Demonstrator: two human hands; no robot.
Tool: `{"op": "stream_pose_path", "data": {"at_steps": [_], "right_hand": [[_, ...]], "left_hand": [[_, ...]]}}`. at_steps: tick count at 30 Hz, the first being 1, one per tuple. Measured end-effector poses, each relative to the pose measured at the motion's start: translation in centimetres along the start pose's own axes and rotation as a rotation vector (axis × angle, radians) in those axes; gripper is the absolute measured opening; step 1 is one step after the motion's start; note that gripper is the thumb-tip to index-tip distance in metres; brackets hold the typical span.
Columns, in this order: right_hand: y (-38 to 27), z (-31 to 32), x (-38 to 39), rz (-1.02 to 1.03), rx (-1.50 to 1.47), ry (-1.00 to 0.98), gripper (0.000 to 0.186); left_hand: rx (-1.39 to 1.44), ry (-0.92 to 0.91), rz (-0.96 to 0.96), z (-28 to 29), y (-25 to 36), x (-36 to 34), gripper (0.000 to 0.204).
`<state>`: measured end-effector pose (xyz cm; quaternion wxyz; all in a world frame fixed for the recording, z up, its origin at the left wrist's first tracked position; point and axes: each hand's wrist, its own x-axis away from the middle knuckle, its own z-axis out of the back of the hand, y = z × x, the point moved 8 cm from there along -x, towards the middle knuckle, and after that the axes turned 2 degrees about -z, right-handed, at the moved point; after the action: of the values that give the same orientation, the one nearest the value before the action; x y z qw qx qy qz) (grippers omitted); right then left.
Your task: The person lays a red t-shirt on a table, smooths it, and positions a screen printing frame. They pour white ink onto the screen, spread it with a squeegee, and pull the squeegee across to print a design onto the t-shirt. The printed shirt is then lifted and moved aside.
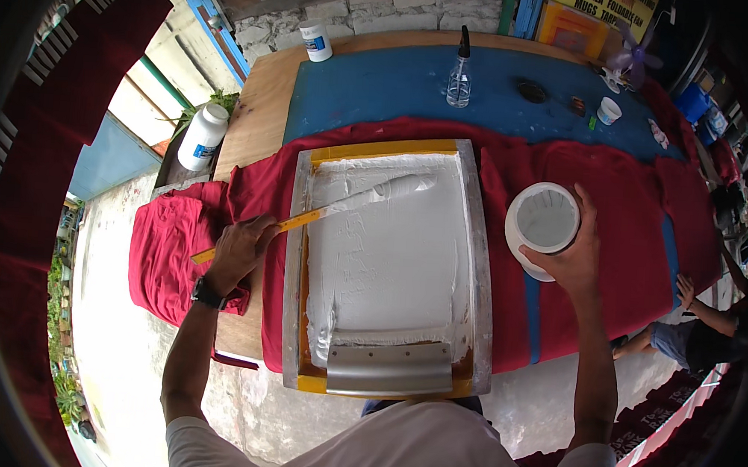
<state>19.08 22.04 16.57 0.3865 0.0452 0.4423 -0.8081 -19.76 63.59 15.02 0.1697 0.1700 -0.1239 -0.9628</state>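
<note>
A framed printing screen [483,266] lies on dark red cloth, its mesh spread with thick white paste [389,260]. My left hand [243,247] is closed round a yellow ruler [298,220], whose far end is coated in white paste and rests over the upper part of the screen. To the right of the frame, my right hand [576,259] grips an uncapped white tub [527,204], tilted so that its pale, smeared inside shows. A metal-holdered squeegee [390,370] lies across the screen's near end, against the paste.
Red shirts [613,240] cover much of the table. A spray bottle [460,76], a white jar [315,42] and a small cup [608,111] stand toward the back. Another white jar [202,137] stands at the left. Another person's hand [686,291] touches the cloth at far right.
</note>
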Motion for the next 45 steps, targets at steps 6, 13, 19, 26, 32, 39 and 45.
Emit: {"op": "stream_pose_path", "data": {"at_steps": [6,13,19,26,32,39,45], "right_hand": [[-0.6,-0.8,0.0,0.0,0.033,-0.014,0.13],[-1.4,-1.1,-0.2,0.022,0.037,-0.013,0.128],[-2.0,-1.4,-0.4,0.042,0.077,-0.015,0.127],[-2.0,-1.6,-0.4,0.048,0.056,-0.019,0.127],[-2.1,-1.4,-0.2,0.052,0.094,-0.024,0.127],[-1.9,-1.6,0.0,0.033,0.113,-0.024,0.128],[-2.6,-1.5,0.3,0.059,0.201,-0.016,0.13]], "left_hand": [[-0.016,0.02,-0.01,-8.4,-6.5,-1.0,0.011],[-0.008,0.061,-0.07,-8.6,-7.0,-0.6,0.009],[0.014,0.019,0.015,-8.3,-8.7,0.7,0.01],[0.025,-0.01,0.065,-6.5,-9.4,2.2,0.012],[0.011,0.006,0.093,-3.5,-9.9,3.4,0.013],[0.293,-0.119,0.298,-0.6,-12.5,6.1,0.007],[0.273,-0.259,0.01,3.9,-7.0,5.9,0.011]]}}
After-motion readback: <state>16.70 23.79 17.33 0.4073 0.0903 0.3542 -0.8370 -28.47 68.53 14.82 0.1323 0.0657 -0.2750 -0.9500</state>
